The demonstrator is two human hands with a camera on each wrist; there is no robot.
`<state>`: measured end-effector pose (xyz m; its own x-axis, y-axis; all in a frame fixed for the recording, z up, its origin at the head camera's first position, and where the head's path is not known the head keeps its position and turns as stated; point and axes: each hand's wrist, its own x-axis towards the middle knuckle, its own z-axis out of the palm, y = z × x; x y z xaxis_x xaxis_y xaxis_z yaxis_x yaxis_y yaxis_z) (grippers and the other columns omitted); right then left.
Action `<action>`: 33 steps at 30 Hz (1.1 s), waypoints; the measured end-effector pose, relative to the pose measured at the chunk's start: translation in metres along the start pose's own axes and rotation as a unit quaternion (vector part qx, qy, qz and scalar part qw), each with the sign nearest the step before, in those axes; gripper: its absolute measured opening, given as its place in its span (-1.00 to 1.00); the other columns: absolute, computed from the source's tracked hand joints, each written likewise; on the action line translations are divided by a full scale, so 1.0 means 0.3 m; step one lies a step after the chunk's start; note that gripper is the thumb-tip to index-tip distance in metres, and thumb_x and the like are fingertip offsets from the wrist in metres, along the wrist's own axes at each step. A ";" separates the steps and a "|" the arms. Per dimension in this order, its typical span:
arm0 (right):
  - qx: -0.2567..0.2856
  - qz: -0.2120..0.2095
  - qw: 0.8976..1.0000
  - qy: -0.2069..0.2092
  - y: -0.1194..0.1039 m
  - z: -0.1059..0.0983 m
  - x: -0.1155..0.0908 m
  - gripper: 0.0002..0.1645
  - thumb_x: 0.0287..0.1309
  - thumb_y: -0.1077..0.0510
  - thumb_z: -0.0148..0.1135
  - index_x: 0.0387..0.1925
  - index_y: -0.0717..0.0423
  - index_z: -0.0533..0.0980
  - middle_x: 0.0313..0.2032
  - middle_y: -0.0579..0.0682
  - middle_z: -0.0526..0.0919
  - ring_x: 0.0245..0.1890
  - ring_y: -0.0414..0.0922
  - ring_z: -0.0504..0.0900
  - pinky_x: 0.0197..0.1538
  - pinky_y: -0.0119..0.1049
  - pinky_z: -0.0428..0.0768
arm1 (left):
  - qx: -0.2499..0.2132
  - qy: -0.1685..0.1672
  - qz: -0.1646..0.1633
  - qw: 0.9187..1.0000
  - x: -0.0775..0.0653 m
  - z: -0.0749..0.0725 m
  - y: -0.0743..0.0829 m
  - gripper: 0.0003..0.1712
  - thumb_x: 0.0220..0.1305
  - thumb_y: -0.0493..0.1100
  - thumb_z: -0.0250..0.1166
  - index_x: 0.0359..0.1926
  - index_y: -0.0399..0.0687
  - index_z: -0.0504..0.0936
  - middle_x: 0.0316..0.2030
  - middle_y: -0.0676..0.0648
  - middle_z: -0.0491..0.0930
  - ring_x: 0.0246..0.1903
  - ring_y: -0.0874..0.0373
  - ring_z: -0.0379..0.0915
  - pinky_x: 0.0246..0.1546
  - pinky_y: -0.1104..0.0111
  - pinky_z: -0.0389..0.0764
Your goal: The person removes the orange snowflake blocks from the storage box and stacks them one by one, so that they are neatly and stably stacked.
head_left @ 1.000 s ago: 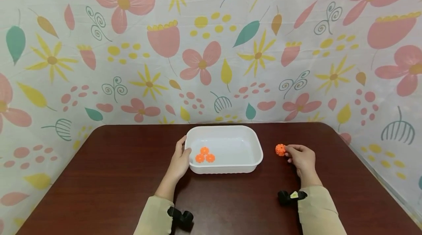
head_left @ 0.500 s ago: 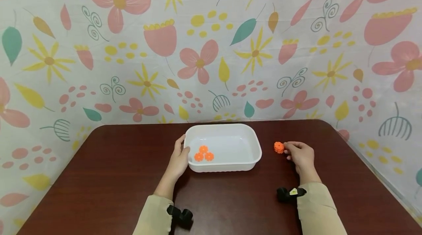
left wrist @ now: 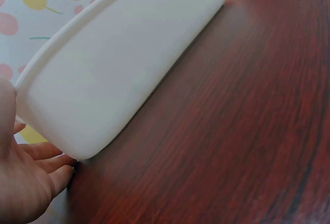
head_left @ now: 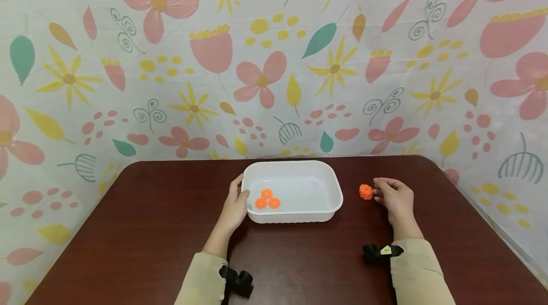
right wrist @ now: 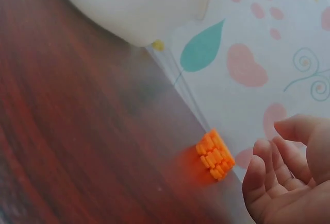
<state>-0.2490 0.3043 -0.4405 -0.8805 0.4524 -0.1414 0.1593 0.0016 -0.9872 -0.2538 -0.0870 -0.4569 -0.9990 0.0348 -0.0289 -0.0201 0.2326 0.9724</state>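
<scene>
Resting beside the small stack of notched, flower-shaped orange plastic pieces [head_left: 366, 191], the right hand [head_left: 397, 200] holds nothing: its fingers are loosely bent, the thumb stands off from them, and the right wrist view shows a gap between fingertips and stack. The stack is on the dark reddish-brown wood-grain table [head_left: 295, 262], to the right of the shallow white rectangular tray [head_left: 308, 191] and apart from it. The left hand [head_left: 235, 207] grips the tray's left end, thumb over the rim and fingers on the outer side.

Three flat orange flower-shaped pieces [head_left: 267, 193] lie close together inside the tray, towards its near left corner.

The stack looks light and stiff, probably hard plastic, and unlikely to break. Its notched edges should give fingertips some bite; whether the layers are locked together cannot be told, so a pinch across opposite sides, spanning all of them, seems safest. The tray looks light, smooth and fairly rigid, perhaps prone to sliding; its rim appears the natural place to take hold.
</scene>
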 end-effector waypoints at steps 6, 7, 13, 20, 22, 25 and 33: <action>0.026 -0.003 1.000 -0.007 -0.021 0.005 -0.005 -0.75 0.16 -0.01 0.27 -0.19 0.02 0.54 -0.41 -0.23 0.59 -0.45 -0.30 0.61 -0.38 -0.45 0.62 | -0.003 0.005 0.002 1.000 -0.001 0.005 -0.006 -0.40 0.43 -0.10 -0.14 0.45 0.11 0.00 0.26 -0.26 0.29 0.20 -0.12 0.32 0.18 -0.01 0.37; 0.027 -0.006 1.000 -0.010 -0.025 0.008 -0.007 -0.75 0.17 0.00 0.26 -0.18 0.03 0.54 -0.41 -0.23 0.59 -0.44 -0.29 0.61 -0.36 -0.44 0.62 | -0.004 0.005 0.003 1.000 -0.001 0.006 -0.007 -0.40 0.43 -0.11 -0.14 0.45 0.10 0.00 0.26 -0.26 0.29 0.20 -0.12 0.32 0.18 -0.01 0.37; 0.039 -0.024 0.998 -0.034 -0.050 0.051 -0.033 -0.73 0.16 0.01 0.27 -0.17 0.06 0.54 -0.39 -0.19 0.59 -0.42 -0.27 0.61 -0.31 -0.40 0.64 | -0.004 0.010 0.006 1.000 -0.001 0.006 -0.008 -0.40 0.43 -0.11 -0.13 0.44 0.10 0.02 0.26 -0.27 0.30 0.20 -0.14 0.33 0.18 -0.02 0.36; 0.017 -0.060 0.995 -0.078 -0.088 0.109 -0.055 -0.74 0.13 -0.02 0.30 -0.23 0.04 0.55 -0.44 -0.22 0.63 -0.43 -0.26 0.64 -0.32 -0.41 0.64 | -0.008 0.007 0.009 1.000 -0.003 0.006 -0.002 -0.40 0.43 -0.11 -0.13 0.45 0.09 0.01 0.26 -0.28 0.30 0.20 -0.14 0.33 0.18 -0.03 0.36; -0.010 -0.075 0.993 -0.093 -0.102 0.129 -0.056 -0.67 0.14 -0.05 0.29 -0.18 0.08 0.53 -0.42 -0.23 0.63 -0.40 -0.26 0.65 -0.30 -0.43 0.64 | -0.012 0.009 0.012 1.000 -0.001 0.005 0.000 -0.40 0.43 -0.12 -0.14 0.45 0.08 0.01 0.27 -0.28 0.29 0.20 -0.15 0.32 0.18 -0.03 0.36; -0.045 -0.093 0.988 -0.113 -0.122 0.154 -0.058 -0.56 0.16 -0.08 0.26 -0.10 0.17 0.50 -0.36 -0.20 0.64 -0.36 -0.26 0.67 -0.26 -0.43 0.64 | -0.017 0.007 0.012 1.000 0.001 0.005 0.000 -0.40 0.43 -0.11 -0.14 0.45 0.08 0.01 0.27 -0.29 0.28 0.21 -0.15 0.32 0.18 -0.03 0.35; -0.092 -0.101 0.979 -0.153 -0.168 0.217 -0.071 -0.43 0.19 -0.08 0.22 0.04 0.29 0.46 -0.27 -0.18 0.61 -0.30 -0.29 0.67 -0.16 -0.29 0.66 | -0.010 0.006 0.005 1.000 -0.007 0.009 -0.004 -0.40 0.43 -0.10 -0.13 0.45 0.08 0.01 0.28 -0.28 0.28 0.22 -0.15 0.30 0.19 -0.04 0.35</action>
<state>-0.2675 0.2365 -0.3926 -0.9904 0.1380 0.0123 0.0210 0.2377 -0.9711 -0.2515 -0.0846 -0.4586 -0.9995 0.0261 -0.0170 -0.0110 0.2130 0.9770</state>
